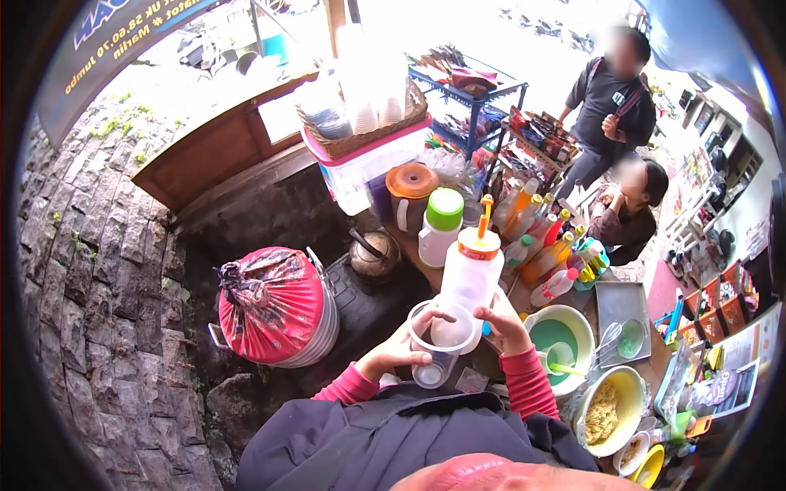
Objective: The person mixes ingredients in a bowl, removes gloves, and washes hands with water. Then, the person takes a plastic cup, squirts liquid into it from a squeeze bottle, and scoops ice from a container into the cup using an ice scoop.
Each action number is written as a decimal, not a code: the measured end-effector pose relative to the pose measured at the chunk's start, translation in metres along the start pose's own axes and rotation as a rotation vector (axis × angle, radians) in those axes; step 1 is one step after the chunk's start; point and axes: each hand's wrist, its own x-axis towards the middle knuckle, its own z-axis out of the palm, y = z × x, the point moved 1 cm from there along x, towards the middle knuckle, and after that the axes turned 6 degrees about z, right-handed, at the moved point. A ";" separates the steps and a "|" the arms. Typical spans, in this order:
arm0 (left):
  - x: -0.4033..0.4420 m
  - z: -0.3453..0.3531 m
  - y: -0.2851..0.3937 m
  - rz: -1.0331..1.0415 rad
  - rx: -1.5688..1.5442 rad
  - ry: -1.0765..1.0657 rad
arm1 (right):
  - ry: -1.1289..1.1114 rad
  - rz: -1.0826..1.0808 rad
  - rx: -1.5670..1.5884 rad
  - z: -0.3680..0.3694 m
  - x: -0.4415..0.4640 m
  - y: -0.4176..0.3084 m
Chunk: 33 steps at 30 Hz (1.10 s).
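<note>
My left hand point(399, 350) is wrapped round a clear plastic cup point(438, 364), its mouth facing up toward me. Directly beyond the cup is a translucent white pump bottle point(472, 274) with an orange pump top. My right hand point(505, 325) is closed against the lower right side of this bottle; some of its fingers are hidden. The cup overlaps the bottle's lower end in view. Behind the bottle stands a white jug with a green lid point(444, 214), beside a container with a brown lid point(412, 184).
To the right are a basin of green liquid point(563, 334), a bowl of yellow food point(607, 413), a whisk point(608, 342) and several drink bottles point(547, 245). A red-covered pot point(270, 307) and a kettle point(374, 255) sit left. Two people point(610, 106) are across the stall.
</note>
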 end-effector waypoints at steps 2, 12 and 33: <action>0.000 -0.001 0.000 -0.059 -0.020 -0.060 | -0.015 -0.027 -0.073 -0.001 0.000 -0.002; -0.005 -0.039 0.011 0.082 0.245 0.069 | 0.175 -0.126 0.035 0.004 -0.007 -0.040; 0.013 -0.098 0.019 0.208 0.939 0.186 | 0.380 -0.337 -1.040 0.009 0.011 -0.045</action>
